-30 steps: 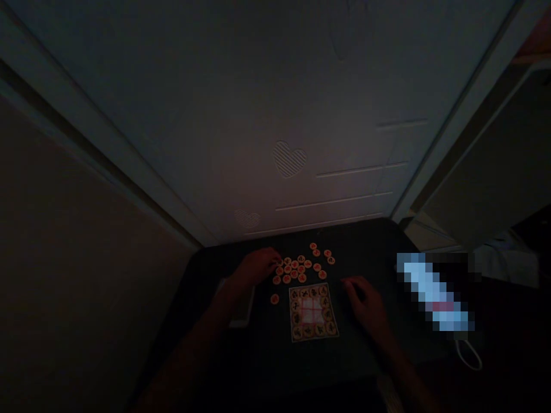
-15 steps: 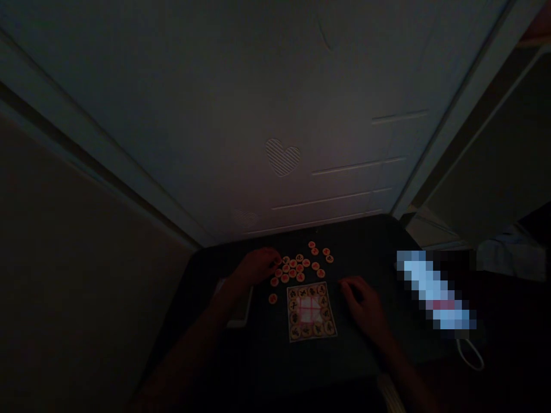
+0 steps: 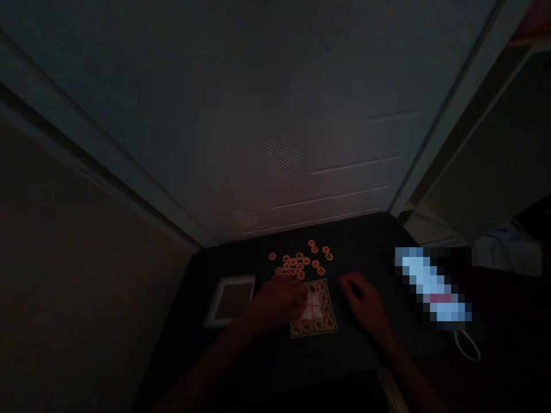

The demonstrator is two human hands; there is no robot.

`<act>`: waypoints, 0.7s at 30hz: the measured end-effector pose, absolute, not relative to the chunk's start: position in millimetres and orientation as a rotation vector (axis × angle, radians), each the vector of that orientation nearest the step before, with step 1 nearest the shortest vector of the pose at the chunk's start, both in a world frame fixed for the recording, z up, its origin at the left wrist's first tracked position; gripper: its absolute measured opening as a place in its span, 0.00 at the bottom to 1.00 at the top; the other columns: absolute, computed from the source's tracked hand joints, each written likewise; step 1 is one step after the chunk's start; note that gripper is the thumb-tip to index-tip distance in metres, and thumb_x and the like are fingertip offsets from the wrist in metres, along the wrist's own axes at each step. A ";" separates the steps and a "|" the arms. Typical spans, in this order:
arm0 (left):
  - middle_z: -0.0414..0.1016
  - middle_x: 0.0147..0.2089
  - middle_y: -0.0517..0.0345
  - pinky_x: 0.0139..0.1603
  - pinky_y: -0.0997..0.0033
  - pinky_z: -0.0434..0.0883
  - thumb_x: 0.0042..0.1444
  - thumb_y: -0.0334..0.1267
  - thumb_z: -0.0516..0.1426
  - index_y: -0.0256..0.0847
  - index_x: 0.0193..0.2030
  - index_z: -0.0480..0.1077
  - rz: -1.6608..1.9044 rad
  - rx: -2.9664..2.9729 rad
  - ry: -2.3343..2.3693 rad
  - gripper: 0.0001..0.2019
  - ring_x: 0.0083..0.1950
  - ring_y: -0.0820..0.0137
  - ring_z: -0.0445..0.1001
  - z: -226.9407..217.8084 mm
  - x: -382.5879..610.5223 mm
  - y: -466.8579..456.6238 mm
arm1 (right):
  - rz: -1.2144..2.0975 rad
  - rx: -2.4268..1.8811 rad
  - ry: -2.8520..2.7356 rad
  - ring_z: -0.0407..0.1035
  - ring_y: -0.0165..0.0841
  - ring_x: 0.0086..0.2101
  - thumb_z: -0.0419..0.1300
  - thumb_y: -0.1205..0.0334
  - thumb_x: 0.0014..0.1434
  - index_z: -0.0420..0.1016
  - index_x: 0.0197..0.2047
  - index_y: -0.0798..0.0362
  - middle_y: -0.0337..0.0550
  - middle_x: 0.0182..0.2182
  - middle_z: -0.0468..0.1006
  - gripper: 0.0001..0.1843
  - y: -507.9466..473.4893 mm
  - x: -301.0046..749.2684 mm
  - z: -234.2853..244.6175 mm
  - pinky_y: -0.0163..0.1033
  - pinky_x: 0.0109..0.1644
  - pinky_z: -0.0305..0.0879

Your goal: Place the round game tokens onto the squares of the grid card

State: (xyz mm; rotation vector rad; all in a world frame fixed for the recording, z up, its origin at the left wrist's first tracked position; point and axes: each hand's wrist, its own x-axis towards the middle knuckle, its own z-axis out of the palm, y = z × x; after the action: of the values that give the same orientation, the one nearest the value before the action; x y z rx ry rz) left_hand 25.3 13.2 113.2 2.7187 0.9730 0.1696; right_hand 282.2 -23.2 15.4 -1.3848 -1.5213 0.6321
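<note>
My left hand [image 3: 282, 295] reaches over the left part of a small square board [image 3: 310, 310] with red lines at its centre. Its fingers are bent together, and what they hold, if anything, is hidden. Round xiangqi pieces with dark characters line the board's visible edges, including one piece [image 3: 297, 328] at the near left corner. Just right of the board, my right hand [image 3: 361, 295] rests on the dark table with its fingers loosely curled and nothing visible in them. Beyond the board lie several loose xiangqi pieces [image 3: 293, 261], mostly marked in red.
A white-rimmed rectangular tray [image 3: 210, 318] lies left of my left forearm. On the right, a blurred bright object [image 3: 430, 287] has a white loop [image 3: 468, 346] at its near end. The pale panel [image 3: 206, 143] with raised hearts rises behind the dark table [image 3: 357, 367].
My left hand has moved right and nearer, from the left of the loose pieces onto the board. One loose piece and the tray are uncovered. My right hand stays in place.
</note>
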 end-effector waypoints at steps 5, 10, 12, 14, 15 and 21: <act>0.77 0.43 0.54 0.45 0.63 0.72 0.57 0.37 0.60 0.45 0.40 0.72 0.022 2.788 1.050 0.04 0.44 0.62 0.76 101.4 33.4 8.8 | 0.645 -1.389 -1.514 0.76 0.40 0.41 0.54 0.49 0.68 0.80 0.43 0.48 0.47 0.39 0.82 0.17 -22.7 282.7 13.6 0.45 0.45 0.73; 0.77 0.44 0.54 0.46 0.61 0.73 0.57 0.37 0.60 0.45 0.40 0.71 -0.052 2.807 1.044 0.05 0.45 0.61 0.76 98.8 37.0 6.2 | 0.657 -1.390 -1.512 0.76 0.40 0.42 0.54 0.50 0.69 0.79 0.43 0.49 0.46 0.40 0.81 0.16 -23.1 282.3 12.8 0.45 0.48 0.72; 0.77 0.44 0.53 0.47 0.59 0.73 0.57 0.36 0.60 0.44 0.40 0.71 -0.061 2.818 1.070 0.04 0.46 0.60 0.76 97.1 39.2 4.4 | 0.661 -1.387 -1.515 0.76 0.41 0.42 0.54 0.50 0.69 0.79 0.44 0.49 0.46 0.41 0.81 0.15 -23.3 282.2 13.0 0.45 0.48 0.72; 0.77 0.45 0.52 0.47 0.58 0.73 0.57 0.35 0.60 0.44 0.40 0.71 -0.060 2.827 1.107 0.05 0.46 0.59 0.77 94.7 41.6 3.0 | 0.669 -1.390 -1.518 0.76 0.41 0.43 0.54 0.51 0.69 0.79 0.44 0.49 0.46 0.41 0.81 0.15 -23.2 282.2 13.0 0.45 0.48 0.71; 0.77 0.45 0.52 0.47 0.58 0.73 0.57 0.34 0.60 0.44 0.40 0.71 -0.060 2.827 1.120 0.05 0.46 0.59 0.77 93.5 42.7 2.5 | 0.673 -1.393 -1.517 0.76 0.41 0.43 0.54 0.51 0.69 0.78 0.44 0.49 0.47 0.41 0.81 0.14 -23.1 282.1 13.0 0.46 0.48 0.71; 0.77 0.45 0.50 0.46 0.57 0.73 0.58 0.33 0.58 0.42 0.42 0.72 -0.121 2.844 1.151 0.06 0.46 0.58 0.77 91.4 45.1 1.5 | 0.684 -1.389 -1.507 0.76 0.40 0.41 0.54 0.52 0.69 0.79 0.43 0.48 0.46 0.40 0.81 0.14 -22.4 281.9 13.5 0.44 0.47 0.71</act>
State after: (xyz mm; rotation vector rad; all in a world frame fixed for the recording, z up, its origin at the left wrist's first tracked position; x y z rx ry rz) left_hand 45.1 1.5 91.4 2.8438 1.1511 -0.1209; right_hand 281.9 -22.4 13.5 -1.3887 -1.5068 0.6837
